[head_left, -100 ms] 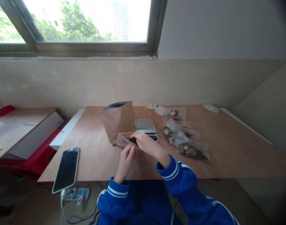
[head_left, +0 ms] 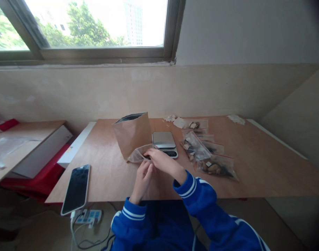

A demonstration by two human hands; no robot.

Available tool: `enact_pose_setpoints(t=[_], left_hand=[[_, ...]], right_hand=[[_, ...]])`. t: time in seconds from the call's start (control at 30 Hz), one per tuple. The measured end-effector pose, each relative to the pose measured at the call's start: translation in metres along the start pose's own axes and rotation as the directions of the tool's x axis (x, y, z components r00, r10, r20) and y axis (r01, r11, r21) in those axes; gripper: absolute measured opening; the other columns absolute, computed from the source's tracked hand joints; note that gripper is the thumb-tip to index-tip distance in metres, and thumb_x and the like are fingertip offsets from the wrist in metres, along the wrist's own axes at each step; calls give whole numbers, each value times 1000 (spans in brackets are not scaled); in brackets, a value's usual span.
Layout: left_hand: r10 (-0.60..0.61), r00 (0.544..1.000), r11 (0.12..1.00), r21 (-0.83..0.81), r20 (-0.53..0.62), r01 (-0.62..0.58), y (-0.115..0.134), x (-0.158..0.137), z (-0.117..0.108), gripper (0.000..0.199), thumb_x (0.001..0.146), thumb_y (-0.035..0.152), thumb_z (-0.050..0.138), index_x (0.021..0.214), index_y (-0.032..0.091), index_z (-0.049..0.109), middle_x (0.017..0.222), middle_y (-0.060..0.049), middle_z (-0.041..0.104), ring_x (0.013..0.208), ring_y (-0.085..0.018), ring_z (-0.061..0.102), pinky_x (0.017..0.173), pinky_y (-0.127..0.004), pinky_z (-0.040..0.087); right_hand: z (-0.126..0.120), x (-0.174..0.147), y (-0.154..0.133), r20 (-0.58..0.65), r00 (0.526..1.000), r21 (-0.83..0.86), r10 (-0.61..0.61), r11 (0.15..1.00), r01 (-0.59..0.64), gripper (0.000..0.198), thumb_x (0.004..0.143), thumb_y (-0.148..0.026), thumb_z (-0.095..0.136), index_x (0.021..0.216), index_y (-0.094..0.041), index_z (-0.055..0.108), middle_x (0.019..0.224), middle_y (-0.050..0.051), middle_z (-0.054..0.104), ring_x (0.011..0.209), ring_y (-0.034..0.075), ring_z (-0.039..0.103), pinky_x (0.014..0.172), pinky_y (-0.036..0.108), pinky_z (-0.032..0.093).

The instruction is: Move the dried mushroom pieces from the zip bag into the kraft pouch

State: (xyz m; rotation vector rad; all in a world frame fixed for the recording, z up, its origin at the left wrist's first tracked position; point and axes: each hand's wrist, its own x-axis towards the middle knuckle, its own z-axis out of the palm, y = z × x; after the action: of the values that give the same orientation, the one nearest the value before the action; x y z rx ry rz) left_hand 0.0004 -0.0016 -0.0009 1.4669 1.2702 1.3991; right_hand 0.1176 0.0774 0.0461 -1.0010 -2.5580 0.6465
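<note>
My left hand (head_left: 143,174) pinches the near edge of a clear zip bag (head_left: 136,155), fingers closed on it. At the bag's mouth is my right hand (head_left: 159,158), its fingers closed around a small dark piece (head_left: 148,157) that is mostly hidden, so its kind does not show. Just behind the bag stands an open brown paper pouch (head_left: 133,134), upright. Right of the pouch, a digital kitchen scale (head_left: 164,140) lies partly behind my right hand with nothing on its plate.
Several filled zip bags (head_left: 215,165) lie overlapping at the right. Pale scraps (head_left: 171,118) and a crumpled white piece (head_left: 236,119) rest along the back. A phone (head_left: 76,188) with a cable overhangs the front left edge, above a power strip (head_left: 89,216).
The zip bag's mouth has opened wider and rises higher between the pouch and my right hand. Both hands stay nearly where they were; the view has shifted slightly.
</note>
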Motion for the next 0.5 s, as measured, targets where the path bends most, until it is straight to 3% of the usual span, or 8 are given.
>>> enact_pose_setpoints(t=[0.13, 0.23, 0.3, 0.37, 0.43, 0.5], left_hand=[[5, 1000, 1000, 22, -12, -4, -3, -1, -2, 37, 91, 42, 49, 66, 19, 62, 78, -5, 57, 79, -20, 54, 78, -29, 41], [8, 999, 1000, -25, -34, -9, -4, -4, 1, 36, 92, 40, 48, 67, 19, 62, 83, -6, 58, 85, -21, 55, 85, -31, 41], [9, 997, 993, -118, -71, -17, -9, -7, 5, 37, 93, 40, 44, 67, 19, 60, 83, -6, 58, 89, -21, 55, 89, -32, 41], [-19, 983, 956, -291, -181, -35, -18, -9, 12, 38, 94, 40, 39, 66, 20, 55, 81, -5, 56, 90, -21, 56, 89, -33, 43], [-128, 921, 867, -493, -367, -75, -31, -9, 19, 34, 93, 41, 38, 68, 20, 49, 79, -2, 53, 86, -19, 56, 87, -33, 46], [-309, 810, 784, -616, -497, -79, -43, -5, 23, 24, 90, 41, 44, 80, 21, 53, 85, -1, 56, 87, -17, 58, 85, -31, 48]], right_hand=[[-6, -1, -3, -45, 999, 3, -26, 1000, 26, 35, 87, -3, 51, 118, -16, 58, 119, 12, 60, 120, 21, 53, 105, 39, 42], [-15, -4, -9, -111, 993, -4, -36, 999, 35, 45, 87, -12, 59, 131, -21, 52, 124, 11, 54, 123, 22, 50, 107, 41, 40], [-19, -5, -12, -133, 991, -6, -20, 1000, 19, 54, 88, -18, 61, 138, -28, 47, 127, 9, 51, 124, 23, 48, 109, 43, 39], [-22, -7, -14, -147, 989, 17, -10, 1000, 12, 60, 87, -21, 63, 142, -33, 43, 129, 7, 49, 125, 23, 48, 109, 42, 39], [-25, -9, -15, -152, 988, 77, -13, 997, 25, 63, 87, -24, 66, 143, -35, 41, 130, 5, 48, 124, 21, 49, 109, 39, 40], [-26, -10, -17, -141, 990, 148, -29, 988, 50, 65, 86, -29, 67, 145, -36, 39, 130, 5, 48, 122, 20, 51, 108, 37, 40]])
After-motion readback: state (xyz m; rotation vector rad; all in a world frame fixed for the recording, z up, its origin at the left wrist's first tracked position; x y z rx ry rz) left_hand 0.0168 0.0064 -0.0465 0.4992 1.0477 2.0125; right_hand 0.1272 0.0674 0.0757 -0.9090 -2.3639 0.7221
